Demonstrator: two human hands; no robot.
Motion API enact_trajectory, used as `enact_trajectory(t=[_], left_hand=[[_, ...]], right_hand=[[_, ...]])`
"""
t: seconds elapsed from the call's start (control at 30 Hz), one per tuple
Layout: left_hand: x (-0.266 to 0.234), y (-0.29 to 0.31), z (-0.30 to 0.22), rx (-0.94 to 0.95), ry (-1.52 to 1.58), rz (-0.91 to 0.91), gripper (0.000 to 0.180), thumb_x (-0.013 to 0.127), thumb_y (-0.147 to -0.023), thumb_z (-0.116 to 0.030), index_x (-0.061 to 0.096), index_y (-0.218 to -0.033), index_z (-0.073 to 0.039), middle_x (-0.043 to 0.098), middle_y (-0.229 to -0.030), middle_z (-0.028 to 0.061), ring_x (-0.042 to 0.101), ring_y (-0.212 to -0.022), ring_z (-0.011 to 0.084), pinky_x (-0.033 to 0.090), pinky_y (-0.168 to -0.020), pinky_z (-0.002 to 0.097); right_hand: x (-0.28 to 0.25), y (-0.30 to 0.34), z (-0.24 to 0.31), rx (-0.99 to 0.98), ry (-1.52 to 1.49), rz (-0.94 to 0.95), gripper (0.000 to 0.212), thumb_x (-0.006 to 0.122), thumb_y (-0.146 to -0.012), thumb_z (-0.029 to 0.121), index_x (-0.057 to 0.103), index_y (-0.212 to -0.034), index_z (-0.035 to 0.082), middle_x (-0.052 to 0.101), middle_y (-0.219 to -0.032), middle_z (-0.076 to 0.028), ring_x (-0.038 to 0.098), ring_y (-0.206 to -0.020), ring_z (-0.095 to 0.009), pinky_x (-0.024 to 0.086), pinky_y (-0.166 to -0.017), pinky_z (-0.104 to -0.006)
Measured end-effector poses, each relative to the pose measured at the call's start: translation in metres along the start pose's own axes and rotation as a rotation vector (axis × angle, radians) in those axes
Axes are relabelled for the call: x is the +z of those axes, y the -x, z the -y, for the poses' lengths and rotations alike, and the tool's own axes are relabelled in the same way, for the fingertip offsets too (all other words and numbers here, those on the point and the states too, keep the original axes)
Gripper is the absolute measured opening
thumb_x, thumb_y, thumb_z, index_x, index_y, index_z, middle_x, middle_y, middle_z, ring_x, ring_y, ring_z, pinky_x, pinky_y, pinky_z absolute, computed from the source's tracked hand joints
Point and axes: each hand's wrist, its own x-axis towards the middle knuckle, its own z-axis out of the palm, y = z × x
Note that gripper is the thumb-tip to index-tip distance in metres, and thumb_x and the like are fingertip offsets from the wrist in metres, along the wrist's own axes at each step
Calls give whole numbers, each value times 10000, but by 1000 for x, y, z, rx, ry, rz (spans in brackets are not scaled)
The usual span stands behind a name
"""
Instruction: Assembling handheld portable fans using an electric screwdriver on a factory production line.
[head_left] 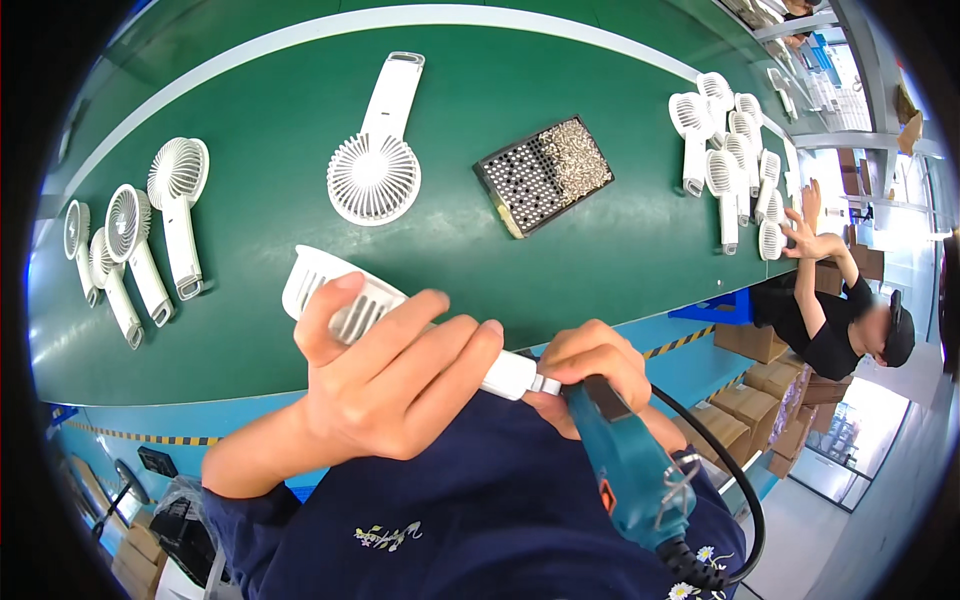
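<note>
Nearer than the screw tray (520, 185), the left hand (385, 385) curls around a white handheld fan (365, 307); the right hand (600, 358) clamps an electric screwdriver (635, 470) at the fan's base: apparently screw-fastening, next needing steady alignment

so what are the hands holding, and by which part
The left hand grips a white plastic handheld fan around its head and upper handle; the right hand grips a teal corded power tool near its upper end.
</note>
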Motion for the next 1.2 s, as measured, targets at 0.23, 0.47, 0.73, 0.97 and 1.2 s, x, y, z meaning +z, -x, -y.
enact_trajectory(t=[0.23,0.47,0.73,0.97,1.2], left_hand=[[-13,-24,26,11,454,552,339,767,-769,-258,682,-1029,-57,675,-940,16,652,-995,201,261,-1107,620],[-3,-28,42,120,548,691,326,754,-779,-252,671,-1024,-53,698,-916,1,600,-1137,185,227,-1152,637],[1,-30,42,156,475,692,344,775,-721,-276,687,-975,-60,709,-915,-24,587,-1154,203,209,-1166,639],[-8,-15,50,-6,351,591,455,814,-658,-277,695,-1052,-83,674,-1156,1,518,-1261,248,229,-1139,640],[1,-10,44,23,397,560,396,807,-671,-254,696,-1011,-84,685,-1123,-7,550,-1234,258,236,-1137,637]], right_hand=[[-7,5,-14,-60,48,74,251,821,-718,10,617,-855,60,661,-757,-63,648,-573,-174,474,-475,-269],[-15,6,-26,-104,54,202,310,849,-689,49,641,-918,59,657,-802,-67,646,-596,-165,485,-493,-267],[-1,-5,-12,-17,191,176,426,872,-670,37,652,-1034,15,683,-1019,-136,701,-769,-194,557,-575,-259],[-12,-1,-11,36,142,130,342,836,-732,31,624,-999,8,685,-969,-175,707,-803,-224,589,-611,-291],[-1,4,-6,88,132,80,334,827,-742,16,622,-1005,-4,676,-975,-180,700,-818,-224,589,-623,-287]])
